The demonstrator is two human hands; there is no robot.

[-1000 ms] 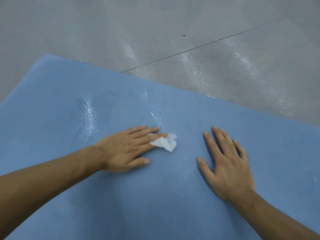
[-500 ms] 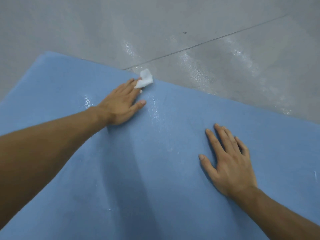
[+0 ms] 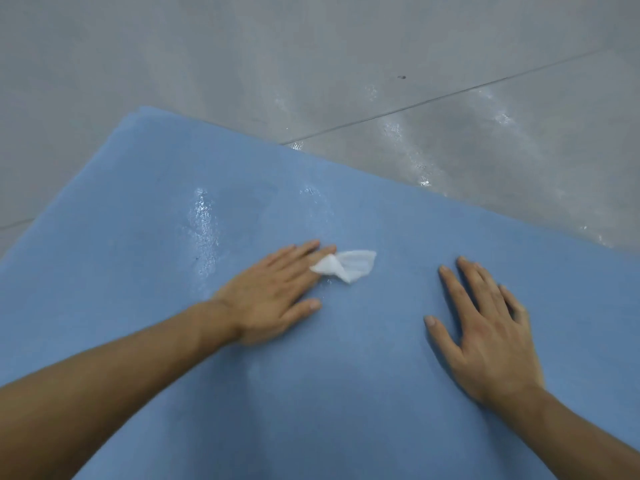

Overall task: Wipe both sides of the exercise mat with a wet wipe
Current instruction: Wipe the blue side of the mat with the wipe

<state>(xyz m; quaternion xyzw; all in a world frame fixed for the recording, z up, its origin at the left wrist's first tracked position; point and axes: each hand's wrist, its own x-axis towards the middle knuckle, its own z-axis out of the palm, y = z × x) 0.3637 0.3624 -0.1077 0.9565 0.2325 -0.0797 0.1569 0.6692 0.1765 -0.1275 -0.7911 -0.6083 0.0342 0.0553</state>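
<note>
A blue exercise mat (image 3: 346, 393) lies flat on the floor and fills the lower part of the head view. My left hand (image 3: 273, 292) lies flat on the mat with straight fingers, pressing a crumpled white wet wipe (image 3: 349, 265) under its fingertips; most of the wipe sticks out to the right of them. My right hand (image 3: 485, 327) rests palm down on the mat to the right, fingers spread and holding nothing. Wet streaks (image 3: 204, 220) shine on the mat beyond my left hand.
Grey glossy floor (image 3: 311, 57) surrounds the mat at the top and left, with a thin seam line (image 3: 450, 95) running across it. The mat's far edge (image 3: 433, 188) runs diagonally from upper left to right.
My left hand has slid the wipe back from the mat's far edge toward me, to the middle of the mat. My right hand has stayed in place.
</note>
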